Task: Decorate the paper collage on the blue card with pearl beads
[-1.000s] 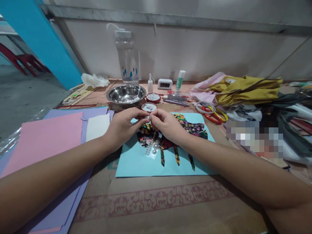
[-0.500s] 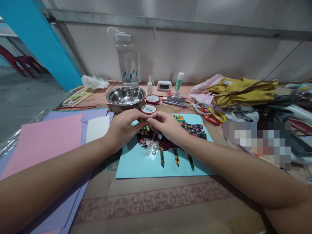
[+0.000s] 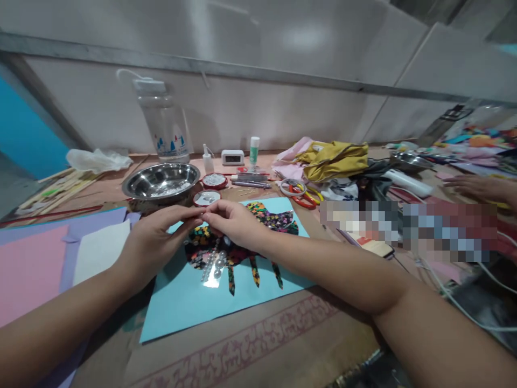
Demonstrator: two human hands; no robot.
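Note:
My left hand (image 3: 163,234) and my right hand (image 3: 236,226) meet fingertip to fingertip above a light blue sheet (image 3: 173,312). Both are closed in a pinch; whatever is between the fingertips is too small to make out. Under them lies a floral-patterned cut-out (image 3: 278,221) with narrow legs, on the blue sheet. A clear sheet of stick-on pearls (image 3: 214,267) overlaps the cut-out's lower left part, just below my hands. Close beyond my fingertips stands a small round red-rimmed dish (image 3: 207,198), with a second red-rimmed dish (image 3: 214,181) behind it.
A steel bowl (image 3: 161,186) and water bottle (image 3: 163,126) stand at back left. Behind are a glue stick (image 3: 254,153), small white bottle (image 3: 207,160) and digital clock (image 3: 232,158). Scissors (image 3: 309,196) and yellow cloth (image 3: 337,161) lie right. Another person's hand (image 3: 480,188) is at far right.
The view has swung to the right, so the table things appear further left and another person's hand shows at the right. My hands keep their fingertips together over the cut-out.

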